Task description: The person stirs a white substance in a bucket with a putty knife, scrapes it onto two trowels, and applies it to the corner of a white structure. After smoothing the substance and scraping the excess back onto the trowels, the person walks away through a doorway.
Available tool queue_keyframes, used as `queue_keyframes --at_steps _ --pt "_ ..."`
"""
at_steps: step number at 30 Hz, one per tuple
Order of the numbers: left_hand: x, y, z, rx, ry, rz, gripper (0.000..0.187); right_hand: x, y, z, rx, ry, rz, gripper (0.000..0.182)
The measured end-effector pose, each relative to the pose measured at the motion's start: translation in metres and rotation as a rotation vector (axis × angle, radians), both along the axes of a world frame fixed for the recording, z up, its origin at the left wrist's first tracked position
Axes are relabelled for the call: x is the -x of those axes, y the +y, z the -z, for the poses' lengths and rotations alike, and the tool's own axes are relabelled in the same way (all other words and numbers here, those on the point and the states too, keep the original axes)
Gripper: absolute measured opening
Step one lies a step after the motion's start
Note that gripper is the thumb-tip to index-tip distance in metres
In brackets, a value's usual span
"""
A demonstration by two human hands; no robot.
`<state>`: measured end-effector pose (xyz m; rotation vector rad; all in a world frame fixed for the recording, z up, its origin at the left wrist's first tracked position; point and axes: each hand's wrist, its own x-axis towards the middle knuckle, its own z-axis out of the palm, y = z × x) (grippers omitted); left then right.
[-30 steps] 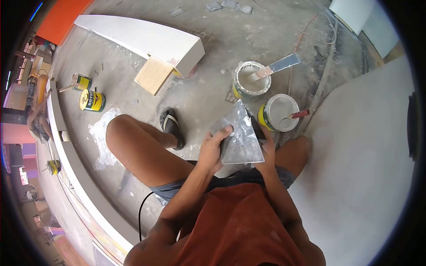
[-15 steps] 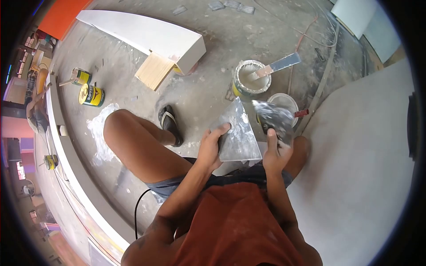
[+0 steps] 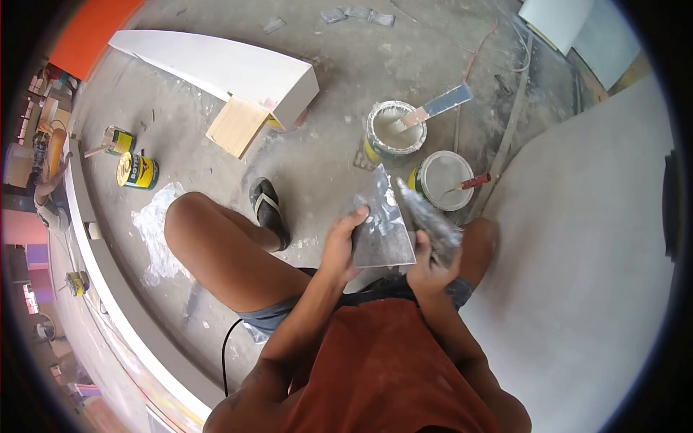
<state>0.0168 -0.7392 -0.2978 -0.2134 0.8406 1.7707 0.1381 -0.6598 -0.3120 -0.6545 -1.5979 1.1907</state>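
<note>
My left hand grips a flat grey metal plate by its left side, thumb on top; white putty is smeared near its upper tip. In my right hand is a second grey plate, tilted steeply and blurred by motion. The two plates are close together over my lap; whether they touch is unclear. Beyond them stands an open can of white putty with a putty knife in it. A second can, with a red-handled tool in it, stands nearer.
A long white box-like piece lies ahead on the floor, a wooden block at its near end. Two yellow-labelled cans stand left. A big white panel is at my right. Another person is at far left.
My right hand has moved slightly down and left, and its plate has turned to a steeper tilt. The second can shows more fully. The whole view has shifted a little.
</note>
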Motion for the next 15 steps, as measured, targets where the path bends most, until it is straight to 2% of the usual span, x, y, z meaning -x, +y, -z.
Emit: queue_keyframes --at_steps 2,3,5,6,7,9,11,13,14,15 --pt "-0.005 0.001 0.0 0.103 0.004 -0.026 0.035 -0.005 0.0 -0.004 -0.183 -0.172 -0.094 0.043" --pt "-0.007 0.002 -0.006 0.086 0.014 -0.028 0.035 -0.006 0.012 -0.015 0.108 -0.236 -0.292 0.045" --pt "-0.006 0.002 -0.015 0.067 0.189 0.048 0.035 -0.008 0.021 0.015 0.325 -0.119 -0.263 0.044" --pt "-0.008 0.005 -0.016 0.087 0.158 -0.001 0.033 -0.009 0.022 0.008 0.196 -0.266 -0.104 0.042" --pt "-0.008 0.006 -0.011 0.091 0.151 -0.024 0.033 -0.007 0.021 0.004 0.194 -0.274 -0.127 0.042" --pt "-0.005 0.006 -0.001 -0.03 -0.141 -0.027 0.031 -0.007 0.011 -0.013 0.214 -0.006 0.169 0.041" --pt "-0.005 0.01 0.0 -0.059 -0.188 -0.017 0.03 -0.014 0.005 0.002 0.119 -0.013 0.213 0.045" --pt "-0.009 0.015 -0.005 0.007 -0.023 -0.012 0.03 -0.012 0.009 0.026 -0.298 -0.181 0.081 0.048" --pt "-0.004 0.01 -0.008 0.015 0.059 0.064 0.031 -0.016 0.023 0.022 -0.005 -0.34 -0.134 0.049" --pt "-0.003 0.01 -0.018 0.015 0.062 0.065 0.031 -0.016 0.026 0.02 0.205 -0.31 -0.158 0.048"
